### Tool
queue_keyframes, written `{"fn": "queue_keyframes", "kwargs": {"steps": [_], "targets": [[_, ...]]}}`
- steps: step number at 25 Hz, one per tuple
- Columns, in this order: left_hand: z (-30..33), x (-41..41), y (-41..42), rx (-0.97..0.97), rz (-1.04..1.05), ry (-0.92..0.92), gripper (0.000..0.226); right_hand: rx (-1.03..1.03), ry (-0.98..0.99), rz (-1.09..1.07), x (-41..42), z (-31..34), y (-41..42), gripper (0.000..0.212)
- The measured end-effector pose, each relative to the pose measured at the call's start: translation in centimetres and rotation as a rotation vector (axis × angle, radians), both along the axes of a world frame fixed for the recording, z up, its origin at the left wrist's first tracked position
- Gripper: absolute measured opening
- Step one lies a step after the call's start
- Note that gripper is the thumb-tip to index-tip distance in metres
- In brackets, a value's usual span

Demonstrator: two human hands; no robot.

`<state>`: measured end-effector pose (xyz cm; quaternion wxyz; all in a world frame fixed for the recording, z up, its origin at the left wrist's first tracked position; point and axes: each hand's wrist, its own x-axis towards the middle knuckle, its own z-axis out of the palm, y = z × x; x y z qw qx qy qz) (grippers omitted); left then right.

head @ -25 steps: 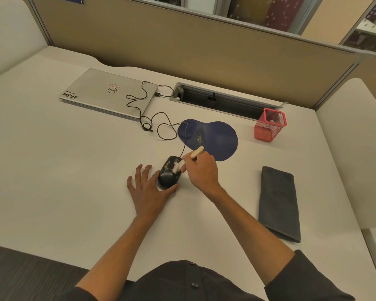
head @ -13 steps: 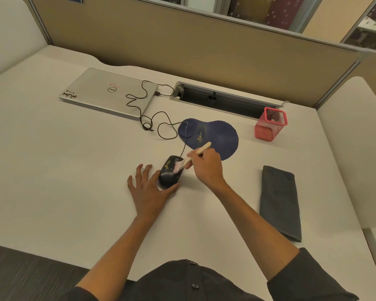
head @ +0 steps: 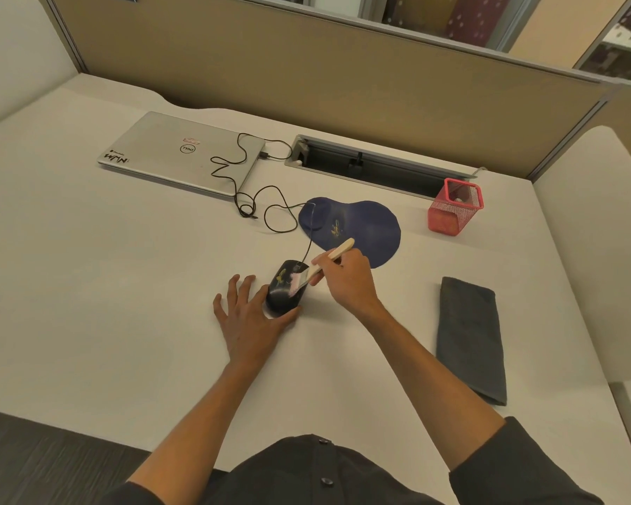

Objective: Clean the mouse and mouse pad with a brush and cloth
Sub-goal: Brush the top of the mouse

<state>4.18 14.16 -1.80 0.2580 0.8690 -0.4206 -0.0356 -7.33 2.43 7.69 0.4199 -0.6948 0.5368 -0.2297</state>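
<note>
Your desk [head: 88, 286] is a pale surface with a closed silver laptop [head: 183, 153] at the far left. A folded grey cloth [head: 470, 340] lies flat to your right, well apart from both hands. The dark blue mouse pad [head: 365, 224] sits beyond your right hand, with a red mesh pen holder [head: 452, 213] farther right. The black mouse [head: 283, 291] rests on the desk just in front of the pad, its cable [head: 270, 213] looping back to the laptop. Your left hand [head: 248, 322] lies flat, fingers spread, thumb and forefinger bracing the mouse. Your right hand [head: 347, 278] grips the brush [head: 323, 266], bristles touching the mouse top.
</note>
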Motion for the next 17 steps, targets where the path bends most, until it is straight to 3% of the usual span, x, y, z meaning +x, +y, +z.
{"fn": "queue_keyframes", "kwargs": {"steps": [4, 17], "targets": [[0.1, 0.0, 0.1, 0.011, 0.005, 0.001, 0.082, -0.083, 0.042, -0.135, 0.4, -0.2, -0.3, 0.031], [-0.1, 0.0, 0.0, 0.0, 0.002, -0.014, 0.083, 0.036, -0.028, -0.01, -0.4, 0.1, 0.6, 0.024]]}}
